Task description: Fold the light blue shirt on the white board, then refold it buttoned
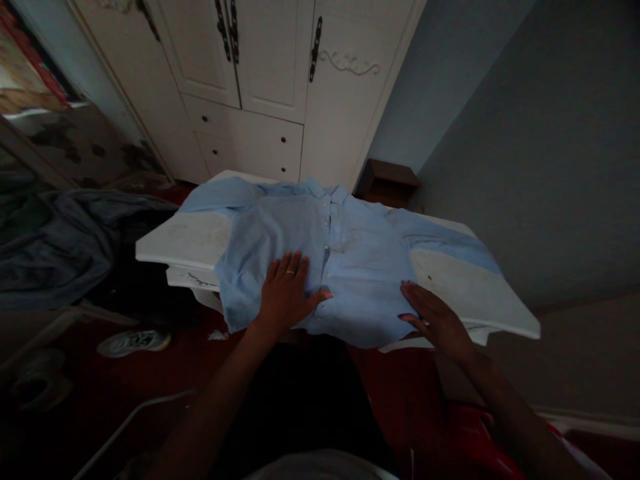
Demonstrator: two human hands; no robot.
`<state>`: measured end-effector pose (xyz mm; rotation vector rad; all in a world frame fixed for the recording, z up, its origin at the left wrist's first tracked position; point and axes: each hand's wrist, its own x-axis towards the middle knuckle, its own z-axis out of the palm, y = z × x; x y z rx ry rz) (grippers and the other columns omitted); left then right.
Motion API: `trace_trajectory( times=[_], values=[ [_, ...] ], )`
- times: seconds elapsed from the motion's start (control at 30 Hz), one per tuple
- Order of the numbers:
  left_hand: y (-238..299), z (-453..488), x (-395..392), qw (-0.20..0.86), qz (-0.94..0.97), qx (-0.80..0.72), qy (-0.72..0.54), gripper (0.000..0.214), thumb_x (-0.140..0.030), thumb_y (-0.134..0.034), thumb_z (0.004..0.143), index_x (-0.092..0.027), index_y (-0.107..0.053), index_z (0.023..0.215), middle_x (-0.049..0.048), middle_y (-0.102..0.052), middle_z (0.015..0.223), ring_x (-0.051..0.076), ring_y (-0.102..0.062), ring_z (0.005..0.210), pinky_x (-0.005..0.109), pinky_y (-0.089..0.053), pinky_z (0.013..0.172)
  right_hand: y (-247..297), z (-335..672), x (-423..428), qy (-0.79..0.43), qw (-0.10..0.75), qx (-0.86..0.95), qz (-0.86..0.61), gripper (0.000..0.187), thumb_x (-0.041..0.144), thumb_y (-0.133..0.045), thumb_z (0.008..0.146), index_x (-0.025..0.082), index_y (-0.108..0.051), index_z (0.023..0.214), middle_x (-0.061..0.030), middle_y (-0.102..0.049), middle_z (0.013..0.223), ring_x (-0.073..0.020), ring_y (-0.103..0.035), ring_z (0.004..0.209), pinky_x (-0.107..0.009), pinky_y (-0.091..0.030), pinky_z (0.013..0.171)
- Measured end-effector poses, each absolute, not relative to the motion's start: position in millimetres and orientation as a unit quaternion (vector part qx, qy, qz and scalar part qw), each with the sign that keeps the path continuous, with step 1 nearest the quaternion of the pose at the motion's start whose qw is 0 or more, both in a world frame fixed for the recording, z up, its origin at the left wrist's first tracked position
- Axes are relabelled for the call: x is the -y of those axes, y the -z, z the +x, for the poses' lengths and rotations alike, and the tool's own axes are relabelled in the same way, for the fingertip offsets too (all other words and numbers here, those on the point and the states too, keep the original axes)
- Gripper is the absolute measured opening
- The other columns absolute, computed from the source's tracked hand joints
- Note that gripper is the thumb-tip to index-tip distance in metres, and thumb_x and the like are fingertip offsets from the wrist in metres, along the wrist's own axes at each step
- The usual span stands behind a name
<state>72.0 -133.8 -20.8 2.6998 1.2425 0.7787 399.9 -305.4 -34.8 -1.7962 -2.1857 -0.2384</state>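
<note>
A light blue button-up shirt (365, 247) lies spread out, front side up, across a white table (185, 240). Its collar points to the far edge, its sleeves reach out to both sides, and the hem hangs over the near edge. My left hand (287, 293) rests flat on the shirt's lower left front, fingers spread, a ring on one finger. At the lower right side edge of the shirt, my right hand (435, 317) has its fingers stretched out and its thumb apart. The fingertips touch or nearly touch the cloth.
Behind the table stands a white wardrobe (265, 127) with dark handles. Beside it is a small brown cabinet (390, 180). Dark clothes (60, 247) are heaped at the left. On the red floor lies a shoe (135, 342), and a red object (470, 433) stands at lower right.
</note>
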Motion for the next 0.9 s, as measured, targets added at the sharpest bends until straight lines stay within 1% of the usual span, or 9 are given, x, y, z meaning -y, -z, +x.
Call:
trace_trajectory(
  times=[0.13, 0.3, 0.4, 0.47, 0.53, 0.6, 0.67, 0.77, 0.9],
  values=[
    [25.4, 60.4, 129.6, 0.01, 0.869, -0.419, -0.263, 0.077, -0.067, -0.043, 0.087, -0.009, -0.048, 0.138, 0.0246, -0.045, 0.145, 0.038, -0.037, 0.138, 0.056, -0.027, 0.113, 36.2, 405.6, 308.2, 0.093, 0.128, 0.773, -0.614, 0.065, 0.041, -0.049, 0.097, 0.03, -0.019, 0.154, -0.0085, -0.039, 0.152, -0.0239, -0.039, 0.139, -0.05, -0.036, 0.114],
    [32.8, 34.9, 126.2, -0.004, 0.812, -0.492, -0.315, 0.073, -0.058, -0.042, 0.092, -0.006, -0.041, 0.142, 0.0255, -0.035, 0.151, 0.038, -0.02, 0.145, 0.058, -0.025, 0.113, 36.4, 404.9, 309.3, 0.095, 0.124, 0.773, -0.615, 0.067, 0.041, -0.047, 0.098, 0.028, -0.014, 0.154, -0.0099, -0.036, 0.153, -0.0241, -0.038, 0.14, -0.05, -0.035, 0.114],
    [29.4, 14.5, 121.8, -0.017, 0.788, -0.545, -0.286, 0.066, -0.054, -0.033, 0.096, -0.008, -0.04, 0.143, 0.0224, -0.038, 0.15, 0.035, -0.02, 0.146, 0.062, -0.016, 0.114, 32.0, 403.1, 308.6, 0.086, 0.146, 0.774, -0.61, 0.06, 0.042, -0.045, 0.098, 0.027, -0.024, 0.153, -0.0093, -0.04, 0.151, -0.0252, -0.041, 0.138, -0.051, -0.039, 0.111],
    [24.8, 4.6, 117.7, -0.024, 0.794, -0.555, -0.245, 0.061, -0.05, -0.026, 0.098, -0.012, -0.042, 0.143, 0.0191, -0.042, 0.149, 0.034, -0.023, 0.145, 0.067, -0.011, 0.113, 25.3, 399.4, 305.2, 0.082, 0.164, 0.767, -0.614, 0.049, 0.041, -0.042, 0.099, 0.025, -0.042, 0.146, -0.0097, -0.049, 0.145, -0.0258, -0.049, 0.132, -0.05, -0.044, 0.107],
    [20.5, 0.2, 113.4, -0.027, 0.812, -0.546, -0.206, 0.06, -0.049, -0.024, 0.099, -0.013, -0.042, 0.143, 0.0183, -0.041, 0.149, 0.034, -0.023, 0.145, 0.07, -0.011, 0.111, 15.5, 392.9, 297.5, 0.085, 0.171, 0.746, -0.638, 0.042, 0.041, -0.04, 0.1, 0.02, -0.06, 0.131, -0.0113, -0.063, 0.131, -0.0265, -0.059, 0.121, -0.048, -0.049, 0.102],
    [18.1, 0.3, 109.6, -0.03, 0.822, -0.54, -0.181, 0.061, -0.049, -0.024, 0.099, -0.011, -0.04, 0.144, 0.0192, -0.038, 0.151, 0.035, -0.022, 0.145, 0.072, -0.012, 0.109, 4.3, 384.2, 285.4, 0.092, 0.158, 0.72, -0.669, 0.043, 0.043, -0.041, 0.099, 0.017, -0.071, 0.113, -0.0121, -0.072, 0.111, -0.0279, -0.068, 0.105, -0.047, -0.053, 0.094],
    [17.9, 1.9, 107.1, -0.03, 0.822, -0.542, -0.173, 0.062, -0.049, -0.024, 0.099, -0.011, -0.039, 0.144, 0.0201, -0.037, 0.151, 0.036, -0.022, 0.145, 0.075, -0.01, 0.107, -5.9, 375.3, 270.5, 0.093, 0.14, 0.708, -0.687, 0.045, 0.046, -0.041, 0.098, 0.016, -0.074, 0.101, -0.012, -0.075, 0.099, -0.0289, -0.07, 0.094, -0.048, -0.054, 0.089],
    [20.2, 0.0, 107.6, -0.016, 0.823, -0.534, -0.194, 0.061, -0.051, -0.029, 0.097, -0.013, -0.041, 0.143, 0.02, -0.039, 0.15, 0.037, -0.025, 0.143, 0.075, -0.009, 0.107, -15.7, 365.6, 248.6, 0.092, 0.141, 0.714, -0.679, 0.046, 0.046, -0.039, 0.098, 0.016, -0.073, 0.103, -0.0125, -0.074, 0.102, -0.0299, -0.07, 0.095, -0.049, -0.054, 0.088],
    [25.9, -14.9, 116.5, 0.038, 0.789, -0.525, -0.317, 0.064, -0.056, -0.044, 0.091, -0.013, -0.046, 0.139, 0.0215, -0.031, 0.154, 0.036, -0.026, 0.144, 0.061, -0.023, 0.113, -20.1, 361.6, 225.9, 0.091, 0.181, 0.736, -0.646, 0.04, 0.038, -0.04, 0.099, 0.015, -0.067, 0.117, -0.0135, -0.071, 0.114, -0.0285, -0.066, 0.105, -0.049, -0.053, 0.094]
  ],
)
